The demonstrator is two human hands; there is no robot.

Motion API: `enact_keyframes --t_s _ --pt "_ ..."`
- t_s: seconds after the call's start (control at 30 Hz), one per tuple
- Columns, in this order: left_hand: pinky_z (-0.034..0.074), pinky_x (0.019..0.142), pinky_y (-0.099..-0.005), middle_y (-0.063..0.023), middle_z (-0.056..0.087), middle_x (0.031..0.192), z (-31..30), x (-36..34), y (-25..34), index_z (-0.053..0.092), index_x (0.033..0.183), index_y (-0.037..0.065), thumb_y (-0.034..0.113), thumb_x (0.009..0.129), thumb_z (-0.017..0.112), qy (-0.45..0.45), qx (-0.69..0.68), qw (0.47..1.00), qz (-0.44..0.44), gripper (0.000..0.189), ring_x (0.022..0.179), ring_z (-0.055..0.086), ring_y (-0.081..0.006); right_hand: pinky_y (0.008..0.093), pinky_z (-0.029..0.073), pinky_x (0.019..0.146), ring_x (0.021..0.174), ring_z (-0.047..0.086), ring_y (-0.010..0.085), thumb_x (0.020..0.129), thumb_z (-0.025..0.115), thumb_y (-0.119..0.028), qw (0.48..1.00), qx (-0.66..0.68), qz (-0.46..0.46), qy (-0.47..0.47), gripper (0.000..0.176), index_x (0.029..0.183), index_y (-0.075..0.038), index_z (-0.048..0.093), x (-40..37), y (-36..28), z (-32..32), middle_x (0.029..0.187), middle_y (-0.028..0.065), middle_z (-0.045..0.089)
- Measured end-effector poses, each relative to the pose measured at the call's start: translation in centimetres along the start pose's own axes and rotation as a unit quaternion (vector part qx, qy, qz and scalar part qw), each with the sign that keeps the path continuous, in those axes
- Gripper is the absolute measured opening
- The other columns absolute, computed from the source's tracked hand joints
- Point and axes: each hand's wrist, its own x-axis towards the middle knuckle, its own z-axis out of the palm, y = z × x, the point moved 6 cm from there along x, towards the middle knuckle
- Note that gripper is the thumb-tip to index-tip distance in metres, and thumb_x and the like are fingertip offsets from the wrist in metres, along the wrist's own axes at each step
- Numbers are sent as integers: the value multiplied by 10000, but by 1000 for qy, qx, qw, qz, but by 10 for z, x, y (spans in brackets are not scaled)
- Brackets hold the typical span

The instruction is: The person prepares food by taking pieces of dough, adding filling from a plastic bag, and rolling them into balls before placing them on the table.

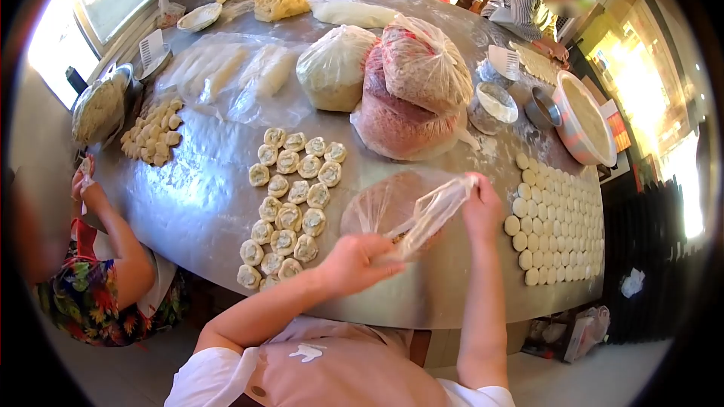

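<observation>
A clear plastic bag point(369, 207) with a brownish filling sits on the metal table in front of me. My left hand point(356, 262) grips the near side of its mouth. On the far right side of the opening, my right hand point(481, 203) is closed on the rim, so the mouth is stretched between both hands. Left of the bag stand rows of filled dough buns point(288, 215) with gathered tops. To the right lie rows of flat round dough pieces point(554, 226). Behind the bag, large knotted bags of reddish filling point(407, 98) are piled together.
A bag of pale filling point(335, 68), plastic-covered dough strips point(219, 68) and small dough lumps point(153, 133) occupy the left and back. A large tub point(584, 120) and metal bowl point(542, 108) stand right. One co-worker point(113, 271) is at left, another point(528, 7) at back right.
</observation>
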Motion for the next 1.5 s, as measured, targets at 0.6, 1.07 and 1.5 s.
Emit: enact_keyframes --t_s 0.6,1.07,1.5 --pt "497 546 -375 -83 651 802 23 -63 19 544 1248 152 426 888 588 -95 382 917 60 455 626 663 -264 501 384 987 1015 616 241 900 532 -122 911 -148 -309 -232 134 954 -71 644 -140 -102 13 980 105 676" --pt "528 648 -449 -107 680 800 -24 -37 -49 394 1393 75 375 787 678 -62 477 851 -210 733 780 679 -320 498 338 961 1021 602 263 768 730 -321 819 -413 -128 -378 370 1047 -95 638 -142 -12 -2 987 89 661" --pt "544 692 -436 -196 531 1179 -16 61 -40 521 1213 37 5 738 598 91 425 899 -43 482 855 651 -377 473 416 887 1119 531 334 824 628 -114 886 -434 -139 -84 596 1388 -103 436 -70 -28 40 1399 155 417"
